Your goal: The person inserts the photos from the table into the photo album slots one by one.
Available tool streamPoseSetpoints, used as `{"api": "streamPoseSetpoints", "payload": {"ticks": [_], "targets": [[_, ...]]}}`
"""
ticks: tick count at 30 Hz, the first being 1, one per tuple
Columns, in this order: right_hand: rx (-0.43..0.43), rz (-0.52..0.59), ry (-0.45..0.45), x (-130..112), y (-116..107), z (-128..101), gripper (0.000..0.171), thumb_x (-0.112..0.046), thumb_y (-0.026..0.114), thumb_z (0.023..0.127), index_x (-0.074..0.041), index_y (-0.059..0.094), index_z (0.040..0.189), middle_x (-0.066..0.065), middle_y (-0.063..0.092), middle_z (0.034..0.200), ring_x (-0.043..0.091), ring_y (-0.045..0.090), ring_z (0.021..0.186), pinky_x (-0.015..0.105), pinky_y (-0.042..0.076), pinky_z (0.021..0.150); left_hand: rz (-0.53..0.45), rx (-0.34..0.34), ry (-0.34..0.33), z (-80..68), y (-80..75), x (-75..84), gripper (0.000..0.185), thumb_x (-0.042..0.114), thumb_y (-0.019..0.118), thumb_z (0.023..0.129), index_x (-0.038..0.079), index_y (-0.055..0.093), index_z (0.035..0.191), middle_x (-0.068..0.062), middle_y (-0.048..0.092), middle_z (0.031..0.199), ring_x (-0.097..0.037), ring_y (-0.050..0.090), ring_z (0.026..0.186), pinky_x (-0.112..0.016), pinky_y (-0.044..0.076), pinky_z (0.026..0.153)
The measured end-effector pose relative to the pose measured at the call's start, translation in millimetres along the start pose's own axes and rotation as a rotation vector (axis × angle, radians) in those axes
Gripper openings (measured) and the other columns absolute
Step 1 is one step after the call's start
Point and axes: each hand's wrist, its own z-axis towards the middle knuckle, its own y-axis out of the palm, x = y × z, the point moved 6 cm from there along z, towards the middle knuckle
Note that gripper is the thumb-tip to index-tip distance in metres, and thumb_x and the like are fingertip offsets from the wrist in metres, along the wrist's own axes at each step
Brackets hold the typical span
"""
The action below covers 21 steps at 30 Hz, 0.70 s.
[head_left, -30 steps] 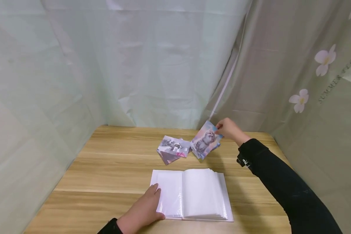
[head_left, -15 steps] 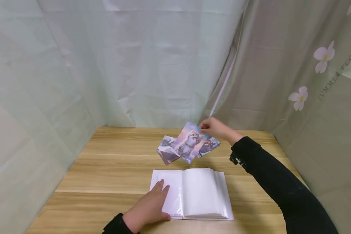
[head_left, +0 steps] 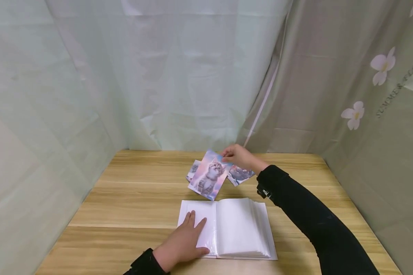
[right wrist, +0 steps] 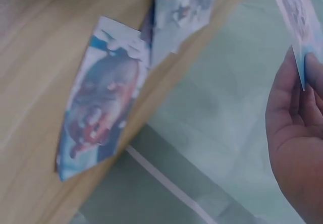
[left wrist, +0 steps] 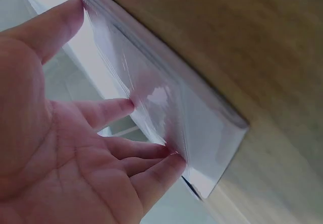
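Note:
My right hand (head_left: 239, 156) pinches a kitten photo (head_left: 208, 177) by its upper right corner, above the table behind the album. In the right wrist view the photo (right wrist: 295, 9) stands edge-up between thumb and fingers. A white photo album (head_left: 242, 229) lies spread on the table in front of me, with blank pocket pages. My left hand (head_left: 184, 240) rests spread on its left page, and in the left wrist view the fingertips touch the clear sleeve (left wrist: 156, 98). Part of that page is hidden under the hand.
Behind the held photo lie other pictures: one (head_left: 240, 175) with an animal on the right, and another (head_left: 192, 170) mostly covered on the left. The wooden table (head_left: 130, 198) ends at pale curtains (head_left: 192, 76) on its back and sides.
My right hand has lifted the kitten photo off the right pile and carried it left and nearer the album. My left hand has slid rightward from the album's edge onto the left page.

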Motion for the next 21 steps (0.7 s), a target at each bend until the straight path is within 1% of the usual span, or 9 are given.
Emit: {"api": "streamPoseSetpoints", "payload": {"ticks": [4, 7, 8, 9, 11, 14, 15, 16, 21], "targets": [[0.034, 0.013, 0.006, 12, 8, 6, 0.013, -0.009, 0.069, 0.095, -0.001, 0.072, 0.104, 0.009, 0.074, 0.096, 0.013, 0.066, 0.077, 0.027, 0.056, 0.062, 0.046, 0.019, 0.012, -0.4, 0.4, 0.3, 0.088, 0.055, 0.072, 0.084, 0.0, 0.046, 0.148, -0.042, 0.03, 0.149, -0.054, 0.031, 0.139, -0.057, 0.038, 0.109], [0.064, 0.049, 0.009, 18, 11, 8, 0.012, -0.007, 0.069, 0.094, 0.001, 0.071, 0.103, 0.009, 0.073, 0.093, 0.011, 0.063, 0.074, 0.026, 0.055, 0.06, 0.081, 0.032, 0.02, -0.6, 1.2, 0.5, 0.087, 0.055, 0.072, 0.084, -0.001, 0.047, 0.147, -0.041, 0.032, 0.148, -0.053, 0.033, 0.139, -0.055, 0.039, 0.109], [0.071, 0.068, 0.014, 21, 13, 8, 0.012, -0.007, 0.069, 0.094, 0.002, 0.071, 0.103, 0.01, 0.073, 0.093, 0.011, 0.063, 0.073, 0.03, 0.057, 0.064, 0.09, 0.035, 0.021, -0.9, 1.6, 0.7, 0.087, 0.055, 0.072, 0.084, -0.001, 0.047, 0.147, -0.041, 0.033, 0.148, -0.053, 0.034, 0.139, -0.055, 0.04, 0.109], [0.08, 0.084, 0.021, 23, 14, 8, 0.012, -0.006, 0.069, 0.094, 0.002, 0.071, 0.102, 0.009, 0.073, 0.091, 0.011, 0.061, 0.073, 0.031, 0.056, 0.065, 0.096, 0.036, 0.02, -1.0, 2.1, 0.8, 0.087, 0.055, 0.072, 0.084, -0.001, 0.047, 0.147, -0.041, 0.033, 0.148, -0.052, 0.034, 0.139, -0.055, 0.04, 0.109], [0.089, 0.115, 0.037, 29, 17, 8, 0.012, -0.007, 0.069, 0.094, 0.002, 0.071, 0.102, 0.008, 0.072, 0.089, 0.011, 0.061, 0.074, 0.03, 0.054, 0.069, 0.112, 0.04, 0.019, -1.3, 3.2, 0.5, 0.087, 0.055, 0.072, 0.084, -0.001, 0.047, 0.146, -0.04, 0.034, 0.148, -0.051, 0.035, 0.139, -0.054, 0.04, 0.109], [0.109, 0.123, 0.068, 35, 22, 7, 0.012, -0.008, 0.069, 0.094, 0.001, 0.072, 0.102, 0.007, 0.072, 0.09, 0.013, 0.062, 0.08, 0.031, 0.054, 0.076, 0.126, 0.045, 0.023, -2.0, 2.8, 1.3, 0.087, 0.055, 0.072, 0.084, -0.002, 0.048, 0.145, -0.039, 0.036, 0.148, -0.05, 0.036, 0.139, -0.053, 0.04, 0.109], [0.116, 0.124, 0.075, 37, 23, 7, 0.012, -0.009, 0.07, 0.094, 0.0, 0.072, 0.102, 0.006, 0.072, 0.09, 0.013, 0.063, 0.081, 0.028, 0.052, 0.074, 0.131, 0.047, 0.023, -2.2, 2.5, 1.7, 0.087, 0.055, 0.072, 0.084, -0.003, 0.048, 0.145, -0.038, 0.036, 0.148, -0.049, 0.036, 0.139, -0.053, 0.04, 0.109], [0.121, 0.125, 0.078, 38, 24, 8, 0.013, -0.01, 0.07, 0.094, 0.0, 0.072, 0.102, 0.006, 0.072, 0.091, 0.014, 0.064, 0.084, 0.027, 0.053, 0.075, 0.137, 0.05, 0.024, -2.5, 2.3, 2.0, 0.087, 0.055, 0.072, 0.084, -0.003, 0.048, 0.145, -0.038, 0.037, 0.148, -0.049, 0.037, 0.139, -0.052, 0.04, 0.109], [0.137, 0.146, 0.082, 40, 30, 9, 0.012, -0.01, 0.069, 0.095, 0.0, 0.071, 0.101, 0.009, 0.072, 0.097, 0.017, 0.065, 0.09, 0.028, 0.053, 0.077, 0.161, 0.059, 0.027, -3.3, 1.7, 4.1, 0.087, 0.055, 0.073, 0.084, -0.006, 0.05, 0.142, -0.034, 0.04, 0.148, -0.045, 0.039, 0.139, -0.05, 0.04, 0.109]]}}
